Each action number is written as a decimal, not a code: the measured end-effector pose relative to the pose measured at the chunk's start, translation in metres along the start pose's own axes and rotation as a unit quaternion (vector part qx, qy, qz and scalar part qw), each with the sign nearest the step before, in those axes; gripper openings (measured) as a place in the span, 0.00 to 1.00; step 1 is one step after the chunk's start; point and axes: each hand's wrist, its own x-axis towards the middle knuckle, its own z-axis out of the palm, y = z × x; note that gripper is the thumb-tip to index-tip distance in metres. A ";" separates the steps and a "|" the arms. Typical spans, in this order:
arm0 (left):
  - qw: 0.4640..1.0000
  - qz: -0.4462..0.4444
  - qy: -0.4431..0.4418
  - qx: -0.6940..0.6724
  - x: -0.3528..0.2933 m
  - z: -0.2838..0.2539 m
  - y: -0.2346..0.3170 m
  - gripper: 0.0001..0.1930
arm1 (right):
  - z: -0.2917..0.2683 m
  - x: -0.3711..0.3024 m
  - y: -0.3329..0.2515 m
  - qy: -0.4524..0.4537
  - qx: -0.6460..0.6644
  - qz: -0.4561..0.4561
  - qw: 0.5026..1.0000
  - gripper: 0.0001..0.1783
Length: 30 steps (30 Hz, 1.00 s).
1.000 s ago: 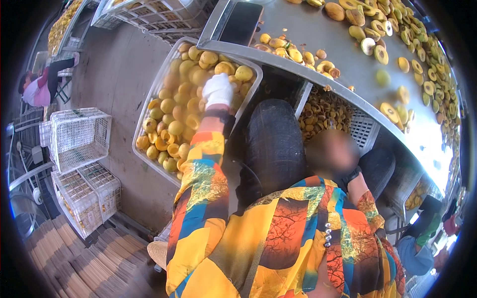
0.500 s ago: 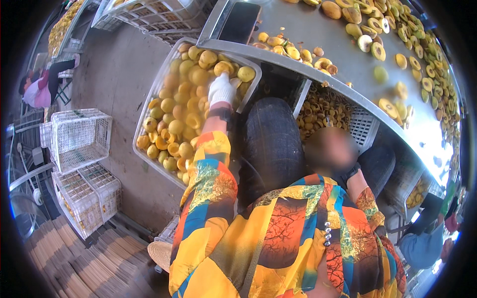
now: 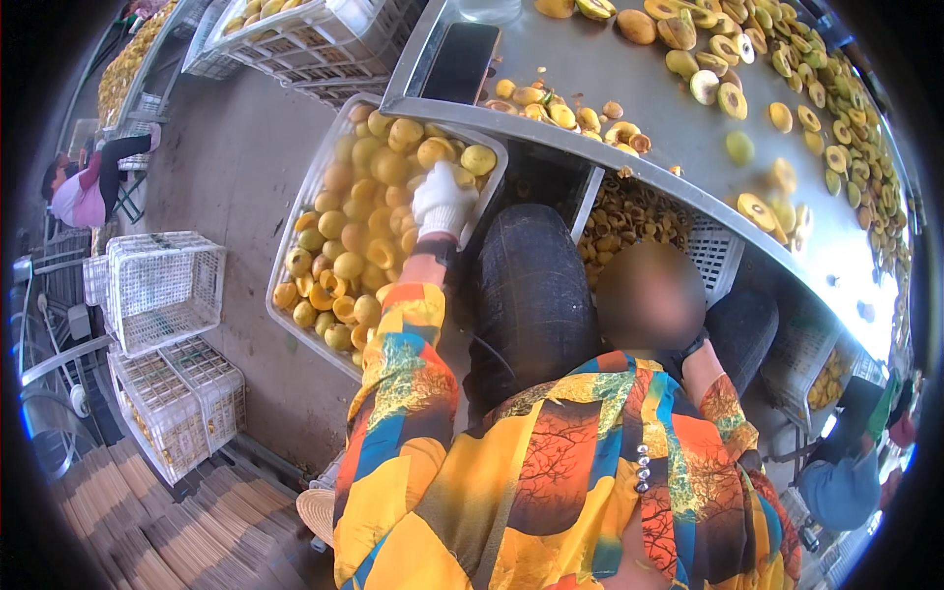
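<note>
My left hand (image 3: 442,202), in a white knit glove, is over the right side of a pale plastic crate (image 3: 285,258) filled with yellow peach-like fruit (image 3: 347,265), some whole and some halved. Its fingers curl down among the fruit; what they grip, if anything, is hidden. A larger yellow fruit half (image 3: 436,150) lies just beyond the fingers. My right hand (image 3: 654,305) is in front of my lap, smeared by a blurred patch, so its fingers do not show. Below the table edge behind it, a white crate (image 3: 716,254) holds yellow-brown cut pieces (image 3: 629,211).
A metal table (image 3: 629,88) carries many fruit halves (image 3: 836,128) and a dark phone (image 3: 460,61). White crates (image 3: 167,295) are stacked at the left above flattened cardboard (image 3: 177,521). Another crate (image 3: 305,44) stands at the far side. A person (image 3: 84,197) sits far left; another (image 3: 841,487) is at lower right.
My left hand has drawn back slightly toward me from the fruit half at the crate's far right. The whole view has shifted a little. My right hand stays by my lap.
</note>
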 end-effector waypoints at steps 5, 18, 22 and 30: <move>0.982 0.136 0.110 0.071 0.000 0.022 -0.012 0.14 | -0.012 0.004 -0.009 -0.032 0.077 0.043 0.996 0.23; 0.978 0.090 -0.093 0.162 0.030 0.003 -0.002 0.18 | -0.079 0.044 -0.064 -0.079 0.355 0.341 0.867 0.22; 0.996 -0.057 0.037 0.064 0.013 -0.036 -0.022 0.27 | -0.080 0.044 -0.066 -0.089 0.305 0.339 0.886 0.24; 0.999 -0.019 0.006 -0.032 0.038 0.003 -0.068 0.29 | -0.071 0.044 -0.063 -0.071 0.335 0.277 0.898 0.27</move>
